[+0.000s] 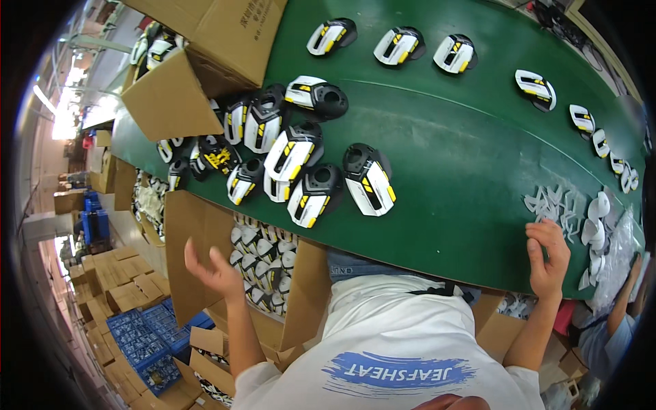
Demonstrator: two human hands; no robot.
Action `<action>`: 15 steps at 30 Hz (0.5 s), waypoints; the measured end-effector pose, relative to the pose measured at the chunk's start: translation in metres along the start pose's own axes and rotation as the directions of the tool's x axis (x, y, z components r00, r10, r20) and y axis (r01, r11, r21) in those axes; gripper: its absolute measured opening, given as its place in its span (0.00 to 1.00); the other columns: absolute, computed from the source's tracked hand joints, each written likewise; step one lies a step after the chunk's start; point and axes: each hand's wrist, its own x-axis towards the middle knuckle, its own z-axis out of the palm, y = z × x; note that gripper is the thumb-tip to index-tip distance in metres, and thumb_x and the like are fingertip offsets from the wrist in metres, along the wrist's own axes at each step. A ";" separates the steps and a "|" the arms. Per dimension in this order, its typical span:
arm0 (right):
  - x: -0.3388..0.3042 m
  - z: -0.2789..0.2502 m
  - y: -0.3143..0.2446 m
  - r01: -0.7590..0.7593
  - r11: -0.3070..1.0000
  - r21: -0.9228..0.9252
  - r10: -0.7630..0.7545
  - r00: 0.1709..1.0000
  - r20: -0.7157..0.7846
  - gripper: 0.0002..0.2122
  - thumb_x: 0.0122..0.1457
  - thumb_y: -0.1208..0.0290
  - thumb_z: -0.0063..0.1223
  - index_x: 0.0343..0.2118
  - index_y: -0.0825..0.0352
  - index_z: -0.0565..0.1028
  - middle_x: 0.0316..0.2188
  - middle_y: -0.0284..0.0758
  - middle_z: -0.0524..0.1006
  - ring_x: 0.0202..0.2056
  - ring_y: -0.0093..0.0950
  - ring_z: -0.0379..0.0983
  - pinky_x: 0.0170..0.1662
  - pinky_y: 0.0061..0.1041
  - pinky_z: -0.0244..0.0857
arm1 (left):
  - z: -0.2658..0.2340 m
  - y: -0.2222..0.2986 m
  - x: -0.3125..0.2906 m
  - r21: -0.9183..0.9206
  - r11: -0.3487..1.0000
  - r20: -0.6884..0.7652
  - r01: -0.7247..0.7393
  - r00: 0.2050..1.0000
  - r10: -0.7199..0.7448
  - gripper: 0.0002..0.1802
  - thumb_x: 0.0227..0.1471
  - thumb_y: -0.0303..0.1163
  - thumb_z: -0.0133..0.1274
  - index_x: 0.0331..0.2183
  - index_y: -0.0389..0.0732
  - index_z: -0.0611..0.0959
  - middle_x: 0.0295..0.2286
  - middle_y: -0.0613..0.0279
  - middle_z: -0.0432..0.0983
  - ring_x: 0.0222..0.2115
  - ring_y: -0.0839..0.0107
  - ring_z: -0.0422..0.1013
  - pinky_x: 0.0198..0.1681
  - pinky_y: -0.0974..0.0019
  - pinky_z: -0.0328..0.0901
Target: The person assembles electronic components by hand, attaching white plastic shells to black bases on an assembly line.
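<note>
My left hand (216, 275) is raised beside the table edge, over an open carton (199, 239) full of small white-and-black parts (263, 256). Its fingers and thumb are apart and hold nothing. My right hand (550, 260) is at the right of the green table, fingers loosely bent and thumb apart, with nothing visible in it. Just beyond its fingertips lies a heap of translucent plastic pieces (557, 208). White curved pieces (596, 229) lie to its right. Nearest my left hand on the table are white, black and yellow plastic shells (313, 198), several grouped together, with one shell (369, 181) slightly apart.
More shells (396, 46) stand spaced along the far side of the green table (444, 157). A large cardboard box (225, 41) holding shells is at the back left. Clear plastic bags (618, 253) lie at right, near another person's arm (623, 294). Blue crates (140, 335) and cartons stand lower left.
</note>
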 end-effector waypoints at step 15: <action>-0.098 -0.065 0.012 -0.403 0.869 -0.287 0.260 0.866 -0.427 0.06 0.64 0.73 0.69 0.43 0.64 0.86 0.41 0.36 0.89 0.44 0.39 0.84 0.55 0.41 0.73 | 0.418 0.170 0.274 -0.081 0.924 0.808 -0.374 0.518 0.280 0.47 0.66 0.48 0.63 0.76 0.36 0.65 0.69 0.31 0.69 0.70 0.41 0.67 0.73 0.50 0.61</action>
